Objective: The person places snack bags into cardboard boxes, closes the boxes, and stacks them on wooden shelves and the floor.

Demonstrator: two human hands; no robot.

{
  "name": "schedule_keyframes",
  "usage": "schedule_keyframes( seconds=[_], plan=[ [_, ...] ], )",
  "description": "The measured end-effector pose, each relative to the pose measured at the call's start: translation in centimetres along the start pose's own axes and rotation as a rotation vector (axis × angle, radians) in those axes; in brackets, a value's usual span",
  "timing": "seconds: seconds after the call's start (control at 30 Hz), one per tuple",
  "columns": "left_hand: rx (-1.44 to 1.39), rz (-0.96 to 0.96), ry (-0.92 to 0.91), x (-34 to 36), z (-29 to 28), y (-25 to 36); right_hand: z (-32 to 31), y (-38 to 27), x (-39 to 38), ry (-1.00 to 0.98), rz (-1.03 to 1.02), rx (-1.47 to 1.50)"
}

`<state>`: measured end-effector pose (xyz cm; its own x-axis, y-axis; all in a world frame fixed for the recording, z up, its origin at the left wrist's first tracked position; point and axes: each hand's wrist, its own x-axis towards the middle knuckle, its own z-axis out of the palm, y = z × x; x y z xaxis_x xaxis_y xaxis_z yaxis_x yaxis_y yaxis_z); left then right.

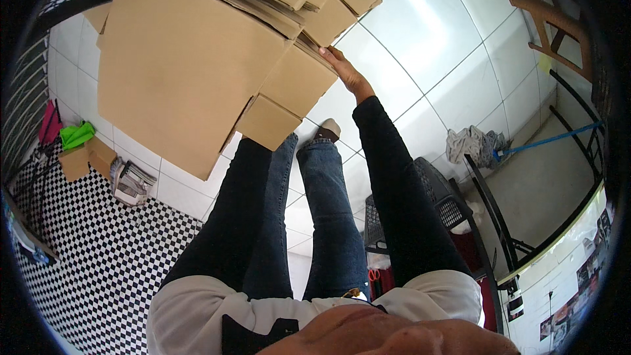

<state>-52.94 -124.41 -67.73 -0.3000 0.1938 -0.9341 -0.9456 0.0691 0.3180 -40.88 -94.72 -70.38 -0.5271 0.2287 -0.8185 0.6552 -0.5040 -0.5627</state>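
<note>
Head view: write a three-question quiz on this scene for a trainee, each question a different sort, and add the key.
1. True or false: the fingers of the left hand are in plain view.

2. Which thing is the right hand touching?
A) the brown stool
B) the large brown cardboard
C) the dark basket

3. Fill in the blank: the checkered surface at the lower left is patterned in ____.

Key:
1. False; the left sleeve runs up to the cardboard, which covers the fingers.
2. B
3. black and white
</note>
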Motion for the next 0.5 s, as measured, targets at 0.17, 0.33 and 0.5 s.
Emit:
schedule_keyframes(
  seconds=[0.17, 0.33, 0.5],
  plan=[
    [0.024, -0.004, -0.003, -0.4, 0.2, 1.3, 0.7, 3.9, -0.2, 0.146, -0.054, 0.436],
    [0.059, -0.002, -0.023, -0.1, 0.4, 2.2, 6.2, 11.8, -2.0, 0.244, 0.141, 0.636],
    [0.127, -0.013, -0.048, 0.2, 0.6, 3.0, 12.8, 13.7, -2.3, 0.106, 0.19, 0.75]
  ],
)
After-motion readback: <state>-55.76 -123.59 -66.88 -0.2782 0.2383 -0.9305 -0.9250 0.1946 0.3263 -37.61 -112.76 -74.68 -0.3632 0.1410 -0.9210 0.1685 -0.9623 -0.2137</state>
